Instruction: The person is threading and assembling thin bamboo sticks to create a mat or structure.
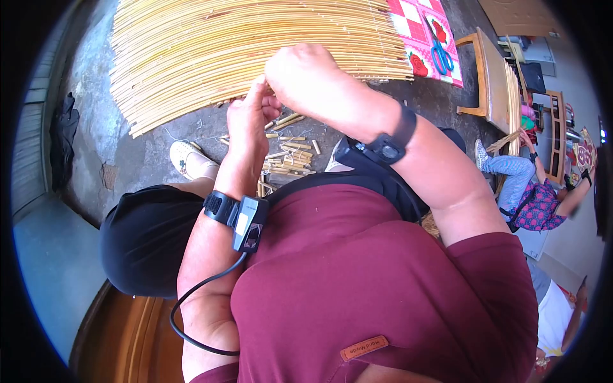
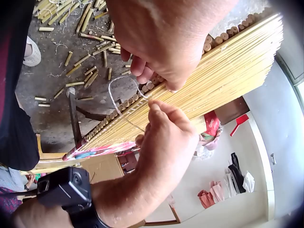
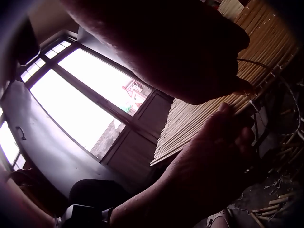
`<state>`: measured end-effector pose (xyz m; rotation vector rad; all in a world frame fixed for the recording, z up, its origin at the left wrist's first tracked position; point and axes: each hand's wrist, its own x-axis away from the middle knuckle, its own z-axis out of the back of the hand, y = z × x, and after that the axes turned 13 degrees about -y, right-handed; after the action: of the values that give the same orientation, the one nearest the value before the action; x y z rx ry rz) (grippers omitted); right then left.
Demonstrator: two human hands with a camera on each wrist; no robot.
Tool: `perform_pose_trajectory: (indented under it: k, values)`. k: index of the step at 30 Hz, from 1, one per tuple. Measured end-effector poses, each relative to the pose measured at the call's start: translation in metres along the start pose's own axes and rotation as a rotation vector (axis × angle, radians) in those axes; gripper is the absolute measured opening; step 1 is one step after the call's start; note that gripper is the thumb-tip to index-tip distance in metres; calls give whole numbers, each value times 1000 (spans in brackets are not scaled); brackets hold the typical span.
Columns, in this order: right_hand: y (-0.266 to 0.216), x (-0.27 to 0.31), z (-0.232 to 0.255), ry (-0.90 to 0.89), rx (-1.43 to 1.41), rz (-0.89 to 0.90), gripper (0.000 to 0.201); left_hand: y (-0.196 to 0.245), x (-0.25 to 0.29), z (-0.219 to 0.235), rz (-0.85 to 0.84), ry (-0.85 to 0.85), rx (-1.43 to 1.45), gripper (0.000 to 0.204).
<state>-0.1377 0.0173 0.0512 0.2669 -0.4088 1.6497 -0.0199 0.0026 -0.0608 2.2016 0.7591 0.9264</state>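
Observation:
A mat of thin yellow sticks (image 1: 255,45), tied together with string, lies in front of me in the head view. My left hand (image 1: 246,124) pinches the mat's near edge, its thumb on the sticks and its other fingers curled below. Just across from it, my right hand (image 2: 168,135) holds a white string (image 2: 112,90) close over the sticks. The string loops out past the cut stick ends in the left wrist view. In the right wrist view, a whitish bit of string shows at the mat's edge between both hands.
Short cut stick pieces (image 1: 294,156) litter the floor under the mat. Blue-handled scissors (image 1: 440,57) lie on a pink and white flowered cloth (image 1: 415,38). A wooden chair (image 1: 488,83) stands at the right, with another person (image 1: 533,191) seated beyond it.

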Motion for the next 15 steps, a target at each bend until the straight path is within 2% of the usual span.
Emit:
perform_pose_trajectory:
  k: [3, 6, 9, 12, 15]
  values:
    - [-3, -5, -10, 4, 57, -8, 17, -3, -2, 2, 2, 9, -10, 32]
    - [-9, -9, -16, -12, 134, -91, 19, -3, -3, 2, -20, 4, 23, 35]
    - [-19, -10, -32, 25, 289, -150, 29, 4, 4, -8, -10, 73, 42, 36]
    - [-20, -8, -28, -53, 307, -61, 36, 1, -1, -2, -13, 23, 42, 36]
    - [-14, 14, -6, 78, -30, -144, 20, 1, 0, 7, 49, -68, 35, 40]
